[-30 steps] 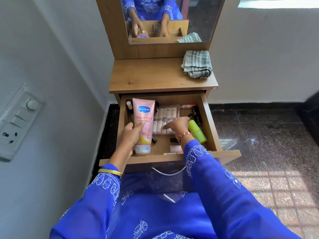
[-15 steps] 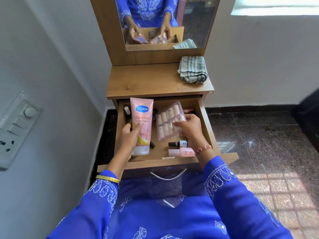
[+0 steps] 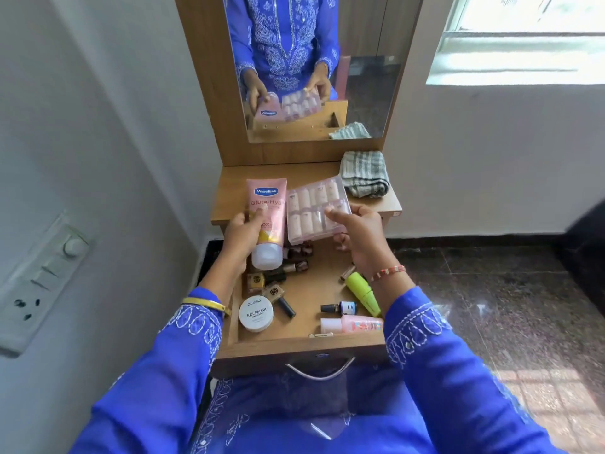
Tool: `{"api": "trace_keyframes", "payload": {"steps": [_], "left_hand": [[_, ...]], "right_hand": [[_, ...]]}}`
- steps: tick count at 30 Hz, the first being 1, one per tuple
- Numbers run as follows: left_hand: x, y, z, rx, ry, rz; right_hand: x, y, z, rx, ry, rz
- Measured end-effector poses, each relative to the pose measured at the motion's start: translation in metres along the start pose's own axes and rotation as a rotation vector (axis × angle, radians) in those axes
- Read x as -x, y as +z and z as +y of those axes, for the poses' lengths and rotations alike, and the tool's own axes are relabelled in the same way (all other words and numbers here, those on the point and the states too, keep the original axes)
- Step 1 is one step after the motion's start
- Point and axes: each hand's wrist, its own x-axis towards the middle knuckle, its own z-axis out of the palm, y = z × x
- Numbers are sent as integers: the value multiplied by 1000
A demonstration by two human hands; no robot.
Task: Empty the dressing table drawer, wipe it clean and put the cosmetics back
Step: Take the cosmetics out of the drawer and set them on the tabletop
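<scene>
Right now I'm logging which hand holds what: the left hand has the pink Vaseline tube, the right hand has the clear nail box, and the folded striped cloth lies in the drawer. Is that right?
Not quite. The head view shows the striped cloth on the dressing table top by the mirror, not in the drawer. The rest stands: left hand holds the Vaseline tube, right hand the clear nail box.
</scene>
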Motion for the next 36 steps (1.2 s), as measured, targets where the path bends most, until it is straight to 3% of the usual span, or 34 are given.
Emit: {"api": "trace_keyframes", "payload": {"steps": [13,15,19,22,27,30,33,36], "left_hand": [[-36,8,22,-424,37,55],[-37,8,25,-495,79,93],[-34,8,30,-584,180,238],[-37,6,30,-607,317,296],[-34,8,22,-660,407,247],[-26,10,18,-784,372,97],[-25,8,16,-851,334,-20],[-27,10,19,-844,318,-14]], "right_hand": [[-49,24,5,83,46,103],[-54,26,6,234,-19,127],[-55,27,2,772,-178,135],[-54,23,4,953,-236,103],[-52,21,11,1230,-486,156],[-49,22,19,1391,-681,49],[-51,20,27,1507,-761,-5],[-59,19,29,1481,-788,2]]}}
